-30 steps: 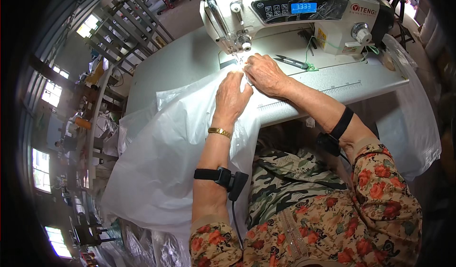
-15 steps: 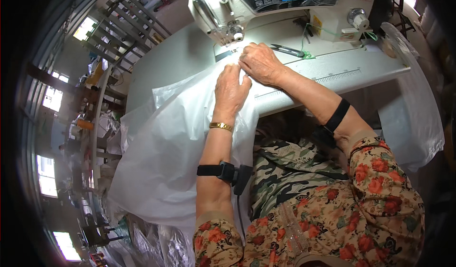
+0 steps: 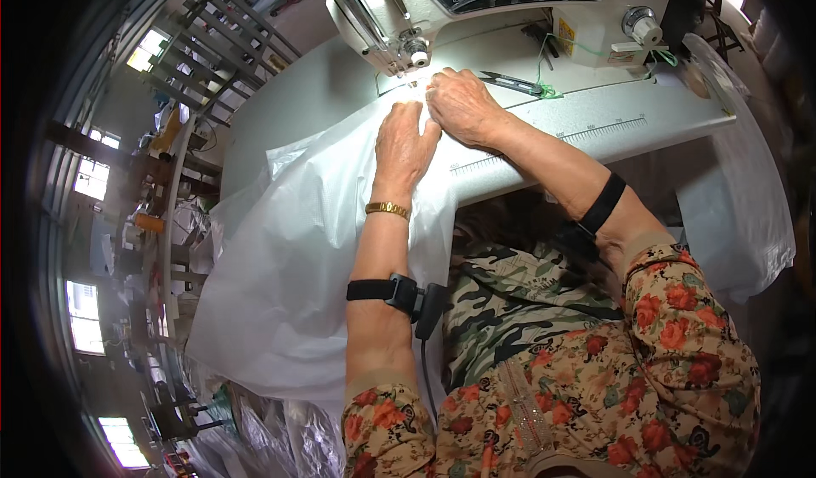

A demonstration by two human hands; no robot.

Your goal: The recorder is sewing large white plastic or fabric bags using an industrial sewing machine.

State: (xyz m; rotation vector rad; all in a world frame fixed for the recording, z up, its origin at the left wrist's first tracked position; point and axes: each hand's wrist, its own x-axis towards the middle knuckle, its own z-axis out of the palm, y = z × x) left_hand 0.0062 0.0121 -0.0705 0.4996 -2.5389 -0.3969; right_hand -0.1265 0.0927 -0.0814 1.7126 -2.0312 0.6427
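Under the lit head of a white sewing machine [image 3: 544, 32], both hands work close to the presser foot [image 3: 414, 84]. My left hand [image 3: 403, 147] is closed, its bent fingertips on the edge of a thin white plastic sheet [image 3: 289, 265] just in front of the foot. Beside it to the right, my right hand [image 3: 463, 108] also has curled fingers pinching the sheet's edge, the thumb side near my left thumb. The fingertips are partly hidden by glare. From the hands the sheet spreads over the table's front edge and hangs down to the left.
Thread snips [image 3: 512, 83] lie right of my right hand, by green thread [image 3: 548, 92]. A ruler scale [image 3: 586, 130] runs along the table's front. Clear plastic [image 3: 739, 214] hangs at the right end. Crumpled plastic [image 3: 289, 435] lies low on the left; a slatted rack [image 3: 225, 45] stands beyond.
Both hands have shifted slightly forward and left, toward the presser foot. The white sheet has slid along with them, and both hands keep their hold.
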